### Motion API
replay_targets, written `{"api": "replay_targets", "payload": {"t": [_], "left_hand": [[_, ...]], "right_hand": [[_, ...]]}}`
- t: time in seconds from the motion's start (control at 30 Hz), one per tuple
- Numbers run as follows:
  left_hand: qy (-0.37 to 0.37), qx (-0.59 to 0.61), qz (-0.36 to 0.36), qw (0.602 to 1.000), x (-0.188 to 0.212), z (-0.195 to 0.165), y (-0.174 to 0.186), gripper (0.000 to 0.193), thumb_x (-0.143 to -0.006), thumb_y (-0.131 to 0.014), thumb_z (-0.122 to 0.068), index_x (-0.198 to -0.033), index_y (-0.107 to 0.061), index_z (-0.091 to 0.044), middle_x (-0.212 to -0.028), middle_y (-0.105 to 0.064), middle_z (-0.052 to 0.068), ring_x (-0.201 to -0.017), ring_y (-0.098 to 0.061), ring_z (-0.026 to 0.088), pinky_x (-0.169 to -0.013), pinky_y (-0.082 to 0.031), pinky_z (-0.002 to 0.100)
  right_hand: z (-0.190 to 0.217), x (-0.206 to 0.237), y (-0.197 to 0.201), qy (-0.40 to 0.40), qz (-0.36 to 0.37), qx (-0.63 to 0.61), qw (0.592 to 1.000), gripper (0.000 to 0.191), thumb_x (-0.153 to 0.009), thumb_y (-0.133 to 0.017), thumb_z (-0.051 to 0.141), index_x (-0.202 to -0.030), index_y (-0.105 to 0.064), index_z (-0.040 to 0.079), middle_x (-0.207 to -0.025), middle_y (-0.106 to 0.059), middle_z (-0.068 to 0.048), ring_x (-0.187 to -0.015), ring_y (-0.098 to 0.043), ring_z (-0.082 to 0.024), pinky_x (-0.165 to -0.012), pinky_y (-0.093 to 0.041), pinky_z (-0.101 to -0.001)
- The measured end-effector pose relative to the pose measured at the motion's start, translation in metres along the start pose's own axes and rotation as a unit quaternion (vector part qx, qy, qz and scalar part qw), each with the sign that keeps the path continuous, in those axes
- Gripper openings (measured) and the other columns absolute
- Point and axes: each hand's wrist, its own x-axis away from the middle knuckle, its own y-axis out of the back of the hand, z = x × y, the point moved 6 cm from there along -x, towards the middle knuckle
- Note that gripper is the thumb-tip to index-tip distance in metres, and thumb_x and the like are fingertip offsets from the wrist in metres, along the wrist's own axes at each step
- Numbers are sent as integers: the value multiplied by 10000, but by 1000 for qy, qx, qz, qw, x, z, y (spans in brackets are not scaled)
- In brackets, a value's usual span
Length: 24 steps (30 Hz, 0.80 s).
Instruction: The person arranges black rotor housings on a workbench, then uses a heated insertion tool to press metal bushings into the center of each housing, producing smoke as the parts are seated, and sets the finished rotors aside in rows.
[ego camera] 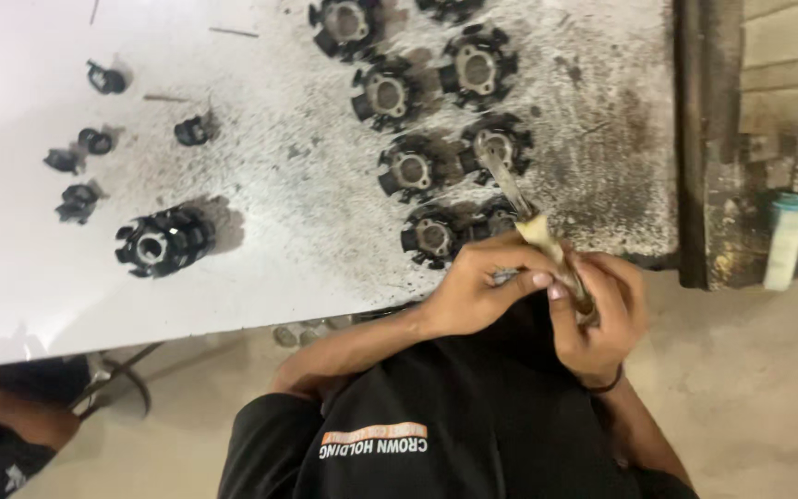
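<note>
2 hands: both are closing around a brush (547,242) at the surface (279,185) edge.
Left hand (487,282): its grip is pinching the brush handle.
Right hand (602,319): its grip is wrapping the handle's lower end.
Brush: it is tilting, its tip resting on a black part (496,143).
Parts: 1 black part (163,242) is lying apart at left; small pieces (80,201) are sitting beyond it.

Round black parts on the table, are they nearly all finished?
Hard to say which are finished. The lone part stands aside, maybe done. In hand: left hand and right hand grip a tool, its tip on a cluster part. Small pieces lie apart from the hands.
</note>
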Motion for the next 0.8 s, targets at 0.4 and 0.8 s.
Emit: {"api": "replay_targets", "payload": {"t": [0.4,0.8], "left_hand": [[-15,-93,-29,995,53,-9,61,155,-982,-673,17,-1126,-725,-5,-991,-771,95,-882,-773,244,-790,-611,329],[-35,-490,-168,855,83,21,138,312,-836,-755,47,-1115,-760,-91,-993,-642,74,-812,-677,224,-629,-555,349]], "right_hand": [[-31,5,-74,-46,42,-354,933,725,-1043,-564,598,-1329,-641,-64,-1197,-707,-197,-1023,-728,-246,-869,-603,-325],[-40,39,-92,-199,134,-330,913,271,-912,-635,16,-1155,-693,-89,-999,-727,-189,-776,-702,-217,-720,-557,-275]]}}
